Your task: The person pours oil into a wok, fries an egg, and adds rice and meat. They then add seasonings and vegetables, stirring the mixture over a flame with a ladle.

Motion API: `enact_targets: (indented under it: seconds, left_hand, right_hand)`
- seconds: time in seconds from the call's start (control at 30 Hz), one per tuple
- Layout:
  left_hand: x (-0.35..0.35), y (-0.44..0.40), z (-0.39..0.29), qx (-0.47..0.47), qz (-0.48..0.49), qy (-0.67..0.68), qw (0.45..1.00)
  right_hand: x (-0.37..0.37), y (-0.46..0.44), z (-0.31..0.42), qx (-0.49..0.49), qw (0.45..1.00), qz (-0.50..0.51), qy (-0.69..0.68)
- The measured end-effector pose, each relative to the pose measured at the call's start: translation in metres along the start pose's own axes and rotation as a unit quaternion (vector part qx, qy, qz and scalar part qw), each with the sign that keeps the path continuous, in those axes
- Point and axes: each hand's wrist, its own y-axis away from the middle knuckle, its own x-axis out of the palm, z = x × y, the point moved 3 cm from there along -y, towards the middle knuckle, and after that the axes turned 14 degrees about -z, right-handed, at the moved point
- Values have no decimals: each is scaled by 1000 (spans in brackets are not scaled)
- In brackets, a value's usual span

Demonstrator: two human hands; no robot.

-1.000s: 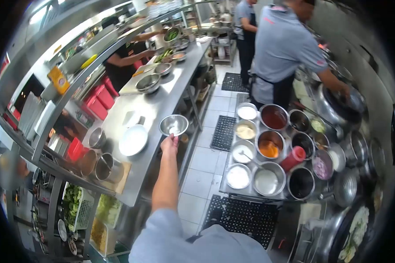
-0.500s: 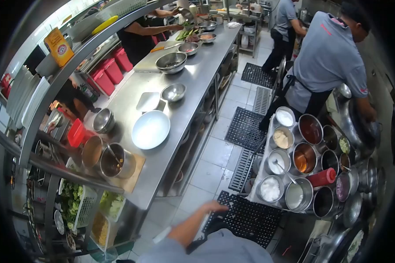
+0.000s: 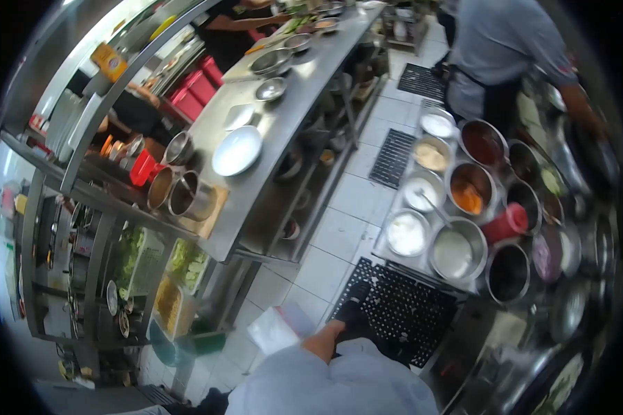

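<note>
My left hand (image 3: 335,326) hangs low in front of my body, above the black perforated floor mat (image 3: 401,318). Its fingers are too blurred and small to make out. Just beyond it is a dark shoe (image 3: 354,311) on the mat. A white box or bag (image 3: 273,330) stands on the tiled floor to the left of my forearm. My right hand is out of view. Nearest on the right is a cart of metal pots, among them a pot of whitish liquid (image 3: 457,252) and a tub of white contents (image 3: 406,233).
A steel worktable (image 3: 270,149) runs along the left, with a white bowl (image 3: 237,151) and several metal bowls on it. Vegetable bins (image 3: 145,266) sit below its near end. A co-worker in a grey shirt (image 3: 505,55) stands beyond the cart. Another person (image 3: 225,31) works across the table.
My view has tilted downward and shifted, bringing more of the floor and the white box or bag into sight. My left hand has drawn in from its outstretched position.
</note>
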Motion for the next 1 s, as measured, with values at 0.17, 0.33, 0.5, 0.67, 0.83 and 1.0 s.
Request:
enact_targets:
  seconds: [0.17, 0.33, 0.5, 0.67, 0.83, 1.0]
  left_hand:
    - [5, 16, -28, 318, -85, -403, 854]
    - [3, 201, -233, 455, -25, -182, 871]
    - [116, 441, -369, 845, 146, -101, 504]
    - [222, 519, -391, 923, 242, -64, 294]
    - [197, 543, -381, 927, 255, -80, 265]
    - [221, 507, -368, 913, 244, -100, 311]
  right_hand:
    - [-18, -85, -9, 128, 986, 61, -88]
    - [19, -41, 70, 208, 964, -9, -163]
    - [14, -85, -12, 173, 979, 92, -65]
    - [-54, -69, -11, 216, 962, -37, -163]
    - [-79, -113, 33, 337, 926, -75, -156]
    - [-73, -74, 26, 300, 938, -119, -123]
